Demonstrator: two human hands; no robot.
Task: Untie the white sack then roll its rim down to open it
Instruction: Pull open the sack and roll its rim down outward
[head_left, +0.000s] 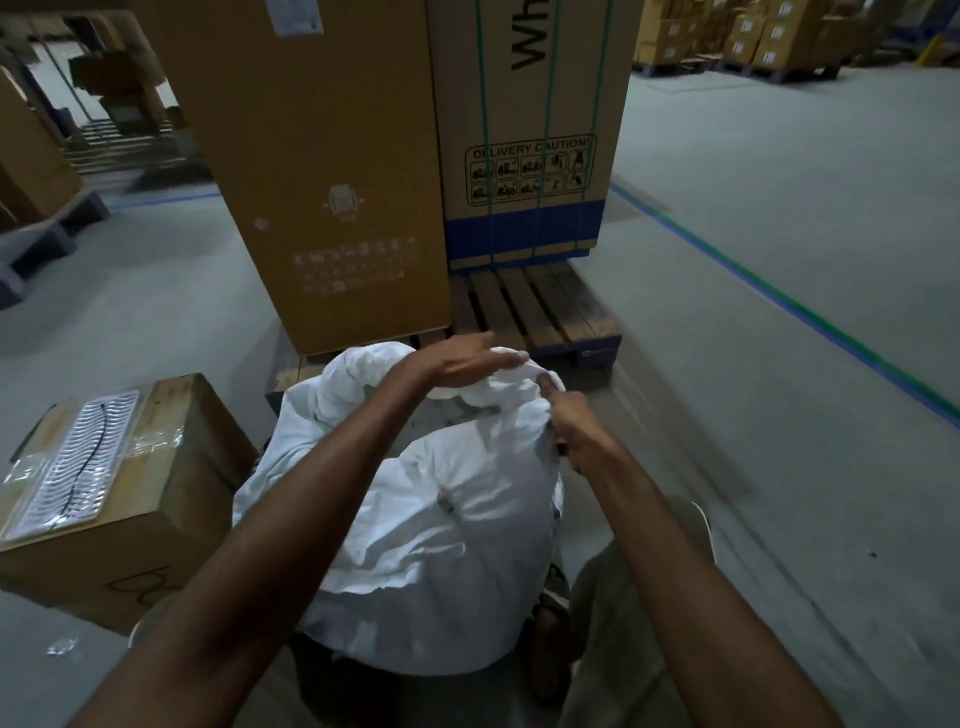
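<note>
This is looking like a warehouse. Tall cardboard cartons (332, 171) are standing on a wooden pallet (540, 306) just beyond the hands, one bearing a "DELIVERY CAUTION!" panel (530, 169). Grey concrete floor (779, 218) is spreading out on both sides, with a green and blue line (810, 312) running off to their right. More stacked boxes (748, 36) are sitting on pallets far beyond them.
</note>
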